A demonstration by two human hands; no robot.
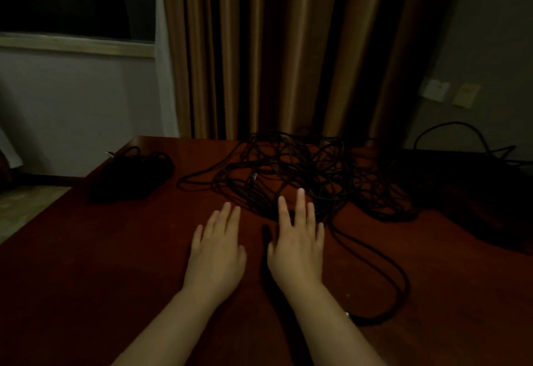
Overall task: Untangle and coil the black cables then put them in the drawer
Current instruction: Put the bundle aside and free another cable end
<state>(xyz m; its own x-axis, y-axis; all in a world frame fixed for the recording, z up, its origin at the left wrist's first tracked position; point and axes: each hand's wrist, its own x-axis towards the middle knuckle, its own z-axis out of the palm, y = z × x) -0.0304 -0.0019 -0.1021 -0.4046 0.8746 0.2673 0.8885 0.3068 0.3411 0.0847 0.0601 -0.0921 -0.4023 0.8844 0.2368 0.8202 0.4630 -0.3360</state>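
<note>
Two flat hands (256, 250), one cable tangle (302, 175).

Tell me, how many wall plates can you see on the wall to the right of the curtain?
2. One pale wall plate sits just right of the curtain; a second, yellowish plate is beside it, farther right. The dim room may hide others.

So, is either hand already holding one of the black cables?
No, the left hand and the right hand both reach out with straight fingers toward the tangled black cables, gripping nothing.
</note>
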